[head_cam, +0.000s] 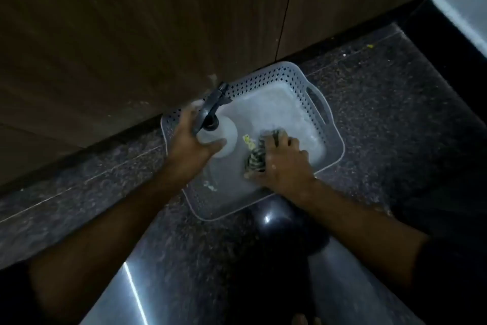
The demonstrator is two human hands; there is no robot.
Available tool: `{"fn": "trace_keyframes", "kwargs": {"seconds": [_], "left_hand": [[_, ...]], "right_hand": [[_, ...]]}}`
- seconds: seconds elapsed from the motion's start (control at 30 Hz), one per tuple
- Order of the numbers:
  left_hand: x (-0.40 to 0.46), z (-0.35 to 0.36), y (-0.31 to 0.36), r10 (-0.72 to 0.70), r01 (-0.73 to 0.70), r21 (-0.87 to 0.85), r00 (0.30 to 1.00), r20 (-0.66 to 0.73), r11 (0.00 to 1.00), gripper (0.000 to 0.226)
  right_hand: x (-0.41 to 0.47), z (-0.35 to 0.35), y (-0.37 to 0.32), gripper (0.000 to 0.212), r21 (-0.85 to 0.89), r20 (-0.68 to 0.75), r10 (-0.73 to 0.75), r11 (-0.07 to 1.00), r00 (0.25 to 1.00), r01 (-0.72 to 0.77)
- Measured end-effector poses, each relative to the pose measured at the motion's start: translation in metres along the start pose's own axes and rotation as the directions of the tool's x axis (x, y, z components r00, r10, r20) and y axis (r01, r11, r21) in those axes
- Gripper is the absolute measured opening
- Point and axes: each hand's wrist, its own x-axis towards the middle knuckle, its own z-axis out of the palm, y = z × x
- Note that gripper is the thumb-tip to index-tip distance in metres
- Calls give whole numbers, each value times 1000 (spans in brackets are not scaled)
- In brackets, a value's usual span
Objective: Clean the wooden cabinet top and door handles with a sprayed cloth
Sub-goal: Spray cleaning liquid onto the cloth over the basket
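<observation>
A white spray bottle [226, 135] with a dark trigger head stands inside a grey perforated plastic basket [266, 79] on the floor. My left hand [191, 140] grips the bottle around its neck and shoulder. A striped, crumpled cloth [257, 156] lies in the basket to the right of the bottle, and my right hand [286, 164] grips it from above, covering much of it. The brown wooden cabinet doors [131, 34] rise directly behind the basket; no handles or cabinet top are in view.
The basket sits on a dark speckled stone floor [369, 119] against the cabinet base. A vertical seam [287, 5] splits two door panels. A pale wall edge [463, 8] shows at the upper right. Shiny reflections lie on the floor near me.
</observation>
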Motion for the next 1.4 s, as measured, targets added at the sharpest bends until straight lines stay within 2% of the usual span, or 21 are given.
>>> {"fn": "trace_keyframes", "kwargs": {"seconds": [0.07,0.13,0.17,0.23,0.27,0.33,0.4,0.47,0.57,0.7,0.77,0.83,0.93,1.03,1.23,1.4], "left_hand": [[6,9,2,28,-27,75,999,-16,997,79],[15,14,5,29,-30,99,1000,5,995,71],[19,18,5,31,-33,84,999,23,996,62],[25,25,14,33,-35,37,998,44,999,39],[28,27,18,38,-39,24,999,36,999,33],[28,28,37,70,-72,24,995,68,997,25],[28,24,58,117,-125,50,984,135,991,24],[26,14,82,129,-150,72,963,235,986,29],[17,5,113,197,-236,79,923,332,969,37],[5,8,124,187,-249,138,917,353,959,27],[2,12,118,152,-242,194,908,390,951,24],[1,13,110,123,-217,207,914,387,954,15],[2,11,97,110,-174,183,942,317,967,11],[3,13,90,112,-176,276,966,233,945,13],[-1,25,88,132,-239,477,960,246,846,14],[3,28,91,120,-230,517,964,238,824,8]], "right_hand": [[2,11,-5,89,-136,-64,-47,990,997,37],[7,13,-6,64,-93,-78,-120,989,990,113],[12,11,-2,52,6,-103,-137,990,985,139],[18,-2,9,37,341,-123,-77,933,989,115],[18,-14,14,31,561,-114,-5,825,994,68],[15,-31,20,17,880,-38,126,473,991,-27],[14,-42,25,12,983,76,181,152,981,-104],[16,-46,28,28,981,175,127,-111,976,-161],[17,-51,28,35,910,231,8,-357,973,-213],[19,-60,32,42,823,160,-108,-534,981,-193],[17,-66,34,44,809,112,-144,-562,983,-175],[14,-71,36,45,824,123,-157,-534,980,-189],[12,-74,35,23,854,161,-107,-483,981,-192],[15,-70,35,16,859,186,-58,-475,981,-191],[20,-72,35,24,871,135,-50,-469,990,-143],[24,-77,40,26,891,92,-24,-445,995,-94]]}}
